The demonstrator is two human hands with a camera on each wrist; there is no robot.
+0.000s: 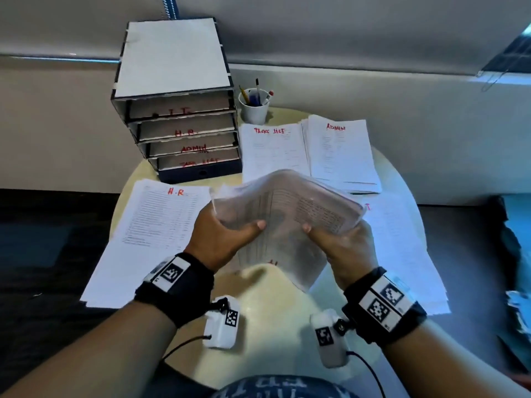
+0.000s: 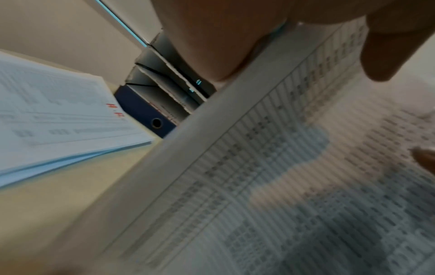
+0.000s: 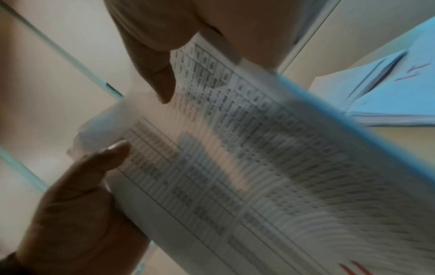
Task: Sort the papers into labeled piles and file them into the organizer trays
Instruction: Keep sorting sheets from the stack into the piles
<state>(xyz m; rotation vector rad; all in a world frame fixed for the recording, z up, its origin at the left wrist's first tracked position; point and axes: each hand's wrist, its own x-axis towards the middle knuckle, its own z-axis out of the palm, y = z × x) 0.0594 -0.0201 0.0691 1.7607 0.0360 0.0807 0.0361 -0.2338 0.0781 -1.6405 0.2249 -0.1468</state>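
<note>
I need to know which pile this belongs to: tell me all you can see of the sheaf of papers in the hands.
The sheaf of papers is white, printed with ruled tables, bowed upward and raised above the table. The left hand and right hand grip its near edge, thumbs on top. Red writing marks it, unreadable.

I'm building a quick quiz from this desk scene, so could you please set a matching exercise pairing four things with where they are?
Things:
1. H.R. pile
2. ADMIN pile
3. pen cup
4. bent stack of sheets

Places:
A. far right of the table
B. held in both hands
C. near left of the table
D. just right of the organizer

Pairs: 1-C, 2-A, 3-D, 4-B
</note>
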